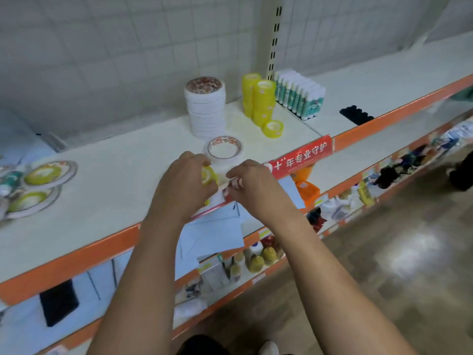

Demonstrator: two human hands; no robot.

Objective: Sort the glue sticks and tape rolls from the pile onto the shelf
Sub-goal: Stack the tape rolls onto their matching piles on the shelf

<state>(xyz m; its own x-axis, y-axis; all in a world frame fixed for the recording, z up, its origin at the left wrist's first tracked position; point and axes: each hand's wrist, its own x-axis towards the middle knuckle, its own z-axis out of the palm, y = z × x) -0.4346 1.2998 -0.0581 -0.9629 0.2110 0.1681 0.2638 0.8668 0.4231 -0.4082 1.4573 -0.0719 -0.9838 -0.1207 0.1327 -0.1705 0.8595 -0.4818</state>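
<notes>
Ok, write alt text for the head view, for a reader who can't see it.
The left hand grips a yellow tape roll over a white shelf; the right hand pinches a red-and-white scrap beside it. Behind stand stacked white tape, stacked yellow tape and glue sticks.

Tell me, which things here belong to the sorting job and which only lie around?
Belong to the job: yellow tape roll in the left hand; loose white tape roll; white tape stack; yellow tape stacks; glue sticks; pile at far left.
Only lying around: black tray; red label; white papers; bottles.
</notes>
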